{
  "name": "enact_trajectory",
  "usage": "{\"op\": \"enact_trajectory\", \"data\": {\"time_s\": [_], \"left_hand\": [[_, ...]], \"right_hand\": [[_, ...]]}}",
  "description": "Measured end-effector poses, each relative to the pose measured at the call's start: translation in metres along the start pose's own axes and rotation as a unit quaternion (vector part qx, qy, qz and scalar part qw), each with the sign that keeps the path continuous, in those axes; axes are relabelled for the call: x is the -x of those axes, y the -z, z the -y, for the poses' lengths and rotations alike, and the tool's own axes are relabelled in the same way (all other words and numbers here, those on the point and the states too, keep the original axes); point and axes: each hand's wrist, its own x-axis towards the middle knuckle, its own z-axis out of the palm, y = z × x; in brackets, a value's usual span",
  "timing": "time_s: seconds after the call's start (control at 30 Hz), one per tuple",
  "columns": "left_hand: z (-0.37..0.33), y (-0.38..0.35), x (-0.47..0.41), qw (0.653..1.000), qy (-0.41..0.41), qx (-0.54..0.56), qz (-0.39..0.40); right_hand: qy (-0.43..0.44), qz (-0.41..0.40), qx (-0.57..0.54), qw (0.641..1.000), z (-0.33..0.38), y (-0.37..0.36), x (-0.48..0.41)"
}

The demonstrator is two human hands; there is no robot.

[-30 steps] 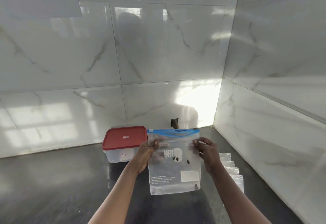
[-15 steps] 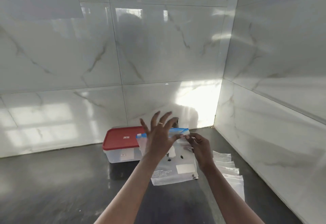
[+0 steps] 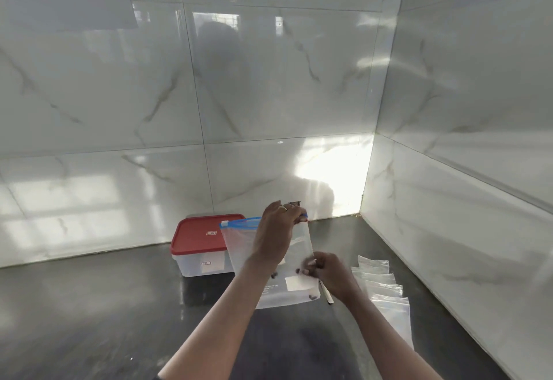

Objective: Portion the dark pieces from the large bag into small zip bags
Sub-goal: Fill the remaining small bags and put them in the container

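The large clear bag (image 3: pixel 239 245) with a blue zip strip hangs upright over the dark counter. A few dark pieces (image 3: pixel 312 296) lie near its bottom. My left hand (image 3: pixel 276 230) grips the bag's top edge at the blue strip, with a ring on one finger. My right hand (image 3: pixel 326 272) is lower, pinching the bag's right side near the dark pieces; it is blurred. A fanned row of small clear zip bags (image 3: pixel 386 293) lies flat on the counter to the right.
A clear plastic box with a red lid (image 3: pixel 200 237) stands behind the bag on the left. White marble-tiled walls meet in a corner at the back right. The dark counter (image 3: pixel 89 319) stretches out to the left.
My left hand went from spread open in front of the bag to gripping its top edge. My right hand dropped from the top edge to the bag's lower right side.
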Motion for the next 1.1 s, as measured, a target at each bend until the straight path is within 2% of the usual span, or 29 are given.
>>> {"op": "enact_trajectory", "data": {"time_s": [0.07,0.13,0.27,0.37,0.47,0.53,0.63,0.83,1.0,1.03,1.1], "left_hand": [[0.002,-0.001,-0.002,1.000,-0.025,-0.015,0.002],[0.005,-0.005,-0.001,0.998,-0.049,-0.031,0.007],[0.006,-0.007,0.007,0.999,-0.020,-0.022,0.020],[0.017,-0.002,0.014,0.996,0.069,-0.024,-0.042],[0.043,0.009,0.019,0.962,0.237,0.058,-0.123],[0.051,0.021,0.021,0.924,0.339,0.129,-0.120],[0.053,0.031,0.025,0.886,0.402,0.205,-0.102],[0.061,0.027,0.034,0.836,0.444,0.290,-0.141],[0.046,0.030,0.030,0.827,0.427,0.326,-0.166],[0.043,0.030,0.030,0.827,0.426,0.326,-0.168],[0.041,0.028,0.030,0.826,0.433,0.317,-0.170]], "right_hand": [[0.002,0.008,0.005,1.000,0.002,-0.001,0.001],[0.014,-0.019,-0.063,0.998,0.012,-0.003,-0.001],[0.058,-0.070,-0.154,0.984,0.039,-0.008,-0.011],[0.044,-0.082,-0.224,0.970,0.044,-0.004,-0.015],[0.028,-0.089,-0.262,0.961,0.038,0.003,-0.014],[0.024,-0.095,-0.278,0.956,0.033,0.006,-0.014],[0.019,-0.091,-0.300,0.949,0.029,0.008,-0.014],[0.016,-0.108,-0.308,0.945,0.029,0.012,-0.016],[-0.013,-0.142,-0.304,0.942,0.028,0.016,-0.019],[-0.017,-0.162,-0.291,0.943,0.030,0.015,-0.019],[-0.020,-0.241,-0.184,0.953,0.037,0.009,-0.019]]}}
